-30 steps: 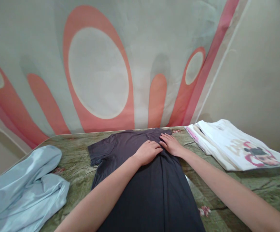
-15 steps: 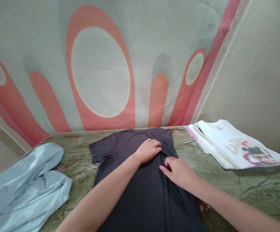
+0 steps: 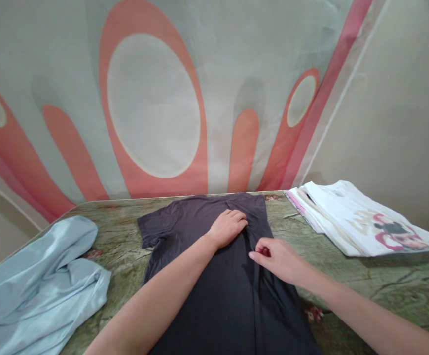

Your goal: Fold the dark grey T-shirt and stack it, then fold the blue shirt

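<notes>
A dark grey T-shirt lies spread out in front of me, its left sleeve stretched out to the side. My left hand rests on the upper chest, fingers together and bent down onto the fabric at a crease; its thumb is hidden. Just right of and nearer than it, my right hand pinches the cloth between thumb and fingers. A long ridge runs down the shirt from there toward me. The right sleeve does not show spread out at the side.
The wood-patterned table has a crumpled light blue garment at the left. A stack of folded clothes, topped by a white shirt with a cartoon mouse print, lies at the right. Behind stands a wall with a pink and grey covering.
My right hand has moved slightly to the right, drawing the pinched cloth along a little. My left hand has stayed at nearly the same spot on the T-shirt.
</notes>
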The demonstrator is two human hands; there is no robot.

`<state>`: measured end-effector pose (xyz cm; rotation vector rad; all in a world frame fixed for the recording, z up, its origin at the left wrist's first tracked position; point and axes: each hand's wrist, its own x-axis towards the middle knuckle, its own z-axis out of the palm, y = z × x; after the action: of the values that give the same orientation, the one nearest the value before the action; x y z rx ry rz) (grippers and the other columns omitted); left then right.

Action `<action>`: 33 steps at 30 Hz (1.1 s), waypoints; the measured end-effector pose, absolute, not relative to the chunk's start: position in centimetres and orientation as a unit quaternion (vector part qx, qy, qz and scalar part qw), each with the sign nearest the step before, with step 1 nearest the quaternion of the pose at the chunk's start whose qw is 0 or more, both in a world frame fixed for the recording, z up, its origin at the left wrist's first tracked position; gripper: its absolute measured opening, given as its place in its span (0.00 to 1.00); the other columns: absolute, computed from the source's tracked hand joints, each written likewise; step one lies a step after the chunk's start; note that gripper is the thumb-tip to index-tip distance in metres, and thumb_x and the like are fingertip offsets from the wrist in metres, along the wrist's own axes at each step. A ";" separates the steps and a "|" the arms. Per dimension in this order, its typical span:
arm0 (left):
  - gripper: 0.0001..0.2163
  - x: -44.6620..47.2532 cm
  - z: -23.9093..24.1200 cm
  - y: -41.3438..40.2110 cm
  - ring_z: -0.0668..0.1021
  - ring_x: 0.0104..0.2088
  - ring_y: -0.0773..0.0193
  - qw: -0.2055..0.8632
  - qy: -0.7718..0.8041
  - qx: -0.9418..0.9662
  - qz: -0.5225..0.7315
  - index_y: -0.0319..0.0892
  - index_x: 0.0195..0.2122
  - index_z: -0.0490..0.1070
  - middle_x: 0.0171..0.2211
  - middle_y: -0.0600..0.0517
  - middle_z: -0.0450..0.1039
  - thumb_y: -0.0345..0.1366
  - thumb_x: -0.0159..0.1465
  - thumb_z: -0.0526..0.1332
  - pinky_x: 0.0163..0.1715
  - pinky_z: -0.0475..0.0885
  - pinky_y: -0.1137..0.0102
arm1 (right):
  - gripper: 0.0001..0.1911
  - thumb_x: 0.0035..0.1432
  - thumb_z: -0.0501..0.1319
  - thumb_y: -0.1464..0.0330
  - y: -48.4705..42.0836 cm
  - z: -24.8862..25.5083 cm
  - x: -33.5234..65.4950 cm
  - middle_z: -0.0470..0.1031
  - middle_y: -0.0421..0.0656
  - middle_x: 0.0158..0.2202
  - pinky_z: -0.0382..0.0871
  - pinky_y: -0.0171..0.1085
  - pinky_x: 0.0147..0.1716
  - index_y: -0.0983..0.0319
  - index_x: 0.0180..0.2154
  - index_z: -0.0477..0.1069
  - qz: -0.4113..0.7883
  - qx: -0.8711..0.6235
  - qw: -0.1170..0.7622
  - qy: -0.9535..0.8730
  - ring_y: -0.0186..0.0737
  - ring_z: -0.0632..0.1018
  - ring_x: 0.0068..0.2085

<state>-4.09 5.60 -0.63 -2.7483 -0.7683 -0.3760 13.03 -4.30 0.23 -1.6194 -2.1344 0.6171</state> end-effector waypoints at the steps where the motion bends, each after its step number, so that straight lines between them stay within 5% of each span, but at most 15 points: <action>1: 0.08 -4.1 -0.6 5.6 0.68 0.46 0.63 0.129 -0.268 -0.946 -0.130 0.41 0.42 0.69 0.44 0.49 0.68 0.31 0.65 0.53 0.43 0.59 0.69 | 0.11 0.53 0.57 0.60 -4.4 0.1 12.9 0.74 0.40 0.23 0.58 0.33 0.23 0.59 0.26 0.70 0.239 -0.566 0.199 -0.763 0.36 0.72 0.24; 7: 0.09 -4.3 0.1 5.1 0.66 0.49 0.60 0.113 -0.289 -0.941 -0.137 0.41 0.42 0.68 0.47 0.48 0.67 0.29 0.62 0.53 0.46 0.58 0.66 | 0.10 0.54 0.55 0.66 -4.0 0.3 13.9 0.76 0.40 0.29 0.63 0.32 0.28 0.60 0.35 0.73 0.299 -0.506 0.210 -0.781 0.35 0.74 0.28; 11: 0.14 -3.9 1.4 3.3 0.64 0.52 0.59 0.091 -0.273 -0.945 -0.156 0.41 0.47 0.66 0.49 0.47 0.65 0.28 0.59 0.55 0.51 0.54 0.63 | 0.11 0.55 0.54 0.68 -1.2 -0.1 17.3 0.77 0.41 0.30 0.66 0.35 0.31 0.60 0.37 0.73 0.218 -0.554 0.259 -0.760 0.37 0.75 0.30; 18: 0.09 -1.8 1.8 -0.2 0.72 0.35 0.60 0.028 -0.225 -0.970 -0.092 0.40 0.32 0.69 0.35 0.48 0.69 0.39 0.60 0.55 0.36 0.65 0.67 | 0.16 0.58 0.53 0.66 2.5 -4.3 20.5 0.71 0.46 0.49 0.62 0.45 0.51 0.60 0.47 0.69 0.085 -0.497 0.311 -0.806 0.43 0.71 0.50; 24: 0.12 -2.6 2.2 0.2 0.72 0.31 0.61 -0.037 -0.207 -0.977 -0.038 0.40 0.27 0.69 0.29 0.50 0.68 0.43 0.60 0.56 0.33 0.66 0.70 | 0.18 0.60 0.51 0.66 3.0 -5.6 20.6 0.68 0.45 0.53 0.61 0.50 0.53 0.58 0.50 0.68 0.045 -0.457 0.263 -0.849 0.45 0.68 0.53; 28: 0.10 -3.2 3.2 0.7 0.73 0.34 0.63 -0.078 -0.230 -0.969 -0.050 0.40 0.32 0.69 0.34 0.49 0.68 0.43 0.59 0.58 0.35 0.67 0.71 | 0.18 0.60 0.50 0.67 2.9 -5.4 20.6 0.67 0.45 0.54 0.60 0.48 0.54 0.59 0.51 0.68 0.045 -0.473 0.270 -0.837 0.44 0.67 0.54; 33: 0.19 -2.7 2.1 0.4 0.64 0.55 0.58 -0.080 -0.234 -0.965 -0.091 0.39 0.53 0.61 0.55 0.44 0.61 0.44 0.64 0.49 0.54 0.56 0.64 | 0.20 0.60 0.49 0.63 1.9 -4.9 19.7 0.64 0.47 0.56 0.57 0.47 0.56 0.62 0.52 0.65 0.050 -0.494 0.282 -0.821 0.43 0.64 0.57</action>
<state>-2.72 0.43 2.06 -3.1949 -0.7763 -0.2998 19.72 1.91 -4.91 -1.3225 -2.1999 0.1326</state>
